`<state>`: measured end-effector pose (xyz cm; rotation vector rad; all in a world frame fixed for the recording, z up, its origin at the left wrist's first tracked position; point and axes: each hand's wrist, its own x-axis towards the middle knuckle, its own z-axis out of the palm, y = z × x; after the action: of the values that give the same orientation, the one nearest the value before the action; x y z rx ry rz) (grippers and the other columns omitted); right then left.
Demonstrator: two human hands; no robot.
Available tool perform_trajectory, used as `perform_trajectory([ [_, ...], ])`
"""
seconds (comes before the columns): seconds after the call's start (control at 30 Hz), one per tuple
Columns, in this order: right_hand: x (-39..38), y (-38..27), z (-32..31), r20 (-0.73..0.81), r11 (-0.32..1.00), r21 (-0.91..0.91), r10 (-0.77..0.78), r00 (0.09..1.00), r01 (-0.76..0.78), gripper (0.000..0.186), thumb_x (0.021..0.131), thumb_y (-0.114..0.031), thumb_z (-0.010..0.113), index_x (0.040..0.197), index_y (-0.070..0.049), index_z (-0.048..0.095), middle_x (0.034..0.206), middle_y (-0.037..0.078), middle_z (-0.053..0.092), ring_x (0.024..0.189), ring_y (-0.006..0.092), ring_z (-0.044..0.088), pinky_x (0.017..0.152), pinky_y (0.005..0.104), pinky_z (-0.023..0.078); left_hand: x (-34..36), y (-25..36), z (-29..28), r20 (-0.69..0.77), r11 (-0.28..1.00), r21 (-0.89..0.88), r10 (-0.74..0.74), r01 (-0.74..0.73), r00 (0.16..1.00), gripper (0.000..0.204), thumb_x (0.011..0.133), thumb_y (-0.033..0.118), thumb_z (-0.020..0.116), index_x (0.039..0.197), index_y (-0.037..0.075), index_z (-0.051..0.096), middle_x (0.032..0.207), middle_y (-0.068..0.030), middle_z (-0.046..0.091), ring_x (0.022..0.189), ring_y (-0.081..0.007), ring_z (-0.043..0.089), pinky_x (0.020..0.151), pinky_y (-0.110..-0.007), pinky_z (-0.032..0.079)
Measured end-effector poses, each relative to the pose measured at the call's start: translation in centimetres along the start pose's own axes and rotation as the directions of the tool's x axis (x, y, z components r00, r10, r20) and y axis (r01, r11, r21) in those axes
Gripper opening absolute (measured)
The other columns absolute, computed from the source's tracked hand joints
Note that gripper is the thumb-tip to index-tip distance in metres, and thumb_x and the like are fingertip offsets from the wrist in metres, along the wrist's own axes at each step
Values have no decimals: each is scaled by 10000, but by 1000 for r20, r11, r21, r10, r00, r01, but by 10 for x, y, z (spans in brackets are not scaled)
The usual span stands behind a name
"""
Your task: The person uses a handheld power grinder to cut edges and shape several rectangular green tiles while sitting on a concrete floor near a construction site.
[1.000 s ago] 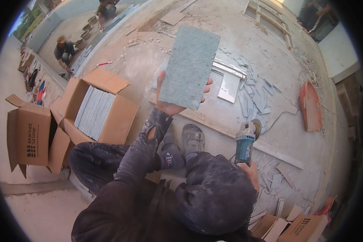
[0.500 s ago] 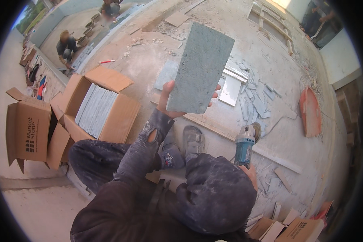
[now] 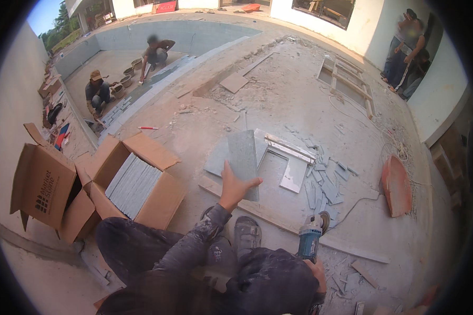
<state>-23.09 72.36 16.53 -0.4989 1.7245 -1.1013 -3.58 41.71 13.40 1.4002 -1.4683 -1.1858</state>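
My left hand (image 3: 234, 188) is closed on a grey-green stone tile (image 3: 243, 157), which stands tilted over the work spot in front of my feet. Beside that tile lies another flat grey tile (image 3: 217, 160), partly covered. In my right hand (image 3: 317, 273) is a teal angle grinder (image 3: 309, 237), its disc pointing away from me and held apart from the tile. Some of the right fingers are hidden behind my knee and the tool's body. A pale metal-edged cutting frame (image 3: 293, 181) lies just right of the held tile.
An open cardboard box (image 3: 160, 197) of stacked tiles stands at left, another open box (image 3: 42, 181) beside it. Tile offcuts (image 3: 323, 184) litter the floor at right, near a reddish trough (image 3: 396, 186) and a cord. A wooden ladder-like frame (image 3: 347, 84) lies farther off. Several people work or stand beyond.
My left hand has lowered the tile from a raised, face-on position down beside the cutting frame, turning it more edge-on. The view has tilted up. The grinder stays in my right hand.
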Motion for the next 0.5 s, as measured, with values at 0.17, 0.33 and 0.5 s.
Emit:
perform_trajectory([
  [0.17, -1, 7, -6, -9, 992, 99, 75, 997, -73, 286, 737, -209, 701, 910, 5, 622, 760, 36, 619, 614, 136, 582, 584, 264, 461, -2, 3, 16, -232, 993, -87, 55, -77, 971, 1318, 623, 354, 914, 1474, -148, 43, 1354, -325, 291, 1276, -433, 328, 1110, -484, 292],
  [0.33, 0, 2, -4, -2, 996, 61, 62, 998, -61, 289, 735, -224, 701, 907, -7, 617, 789, 35, 614, 660, 127, 572, 626, 268, 459, -3, 21, 13, -263, 992, -109, 38, -69, 964, 1311, 619, 332, 920, 1468, -141, 40, 1340, -310, 281, 1265, -429, 308, 1109, -491, 275],
  [0.5, 5, 1, -7, 13, 998, 41, 36, 999, -36, 298, 740, -231, 694, 928, -17, 606, 796, 25, 597, 662, 124, 554, 623, 274, 449, 0, 25, 15, -250, 979, -188, 23, -72, 968, 1269, 625, 303, 926, 1453, -127, 65, 1340, -308, 273, 1287, -426, 297, 1101, -509, 302],
])
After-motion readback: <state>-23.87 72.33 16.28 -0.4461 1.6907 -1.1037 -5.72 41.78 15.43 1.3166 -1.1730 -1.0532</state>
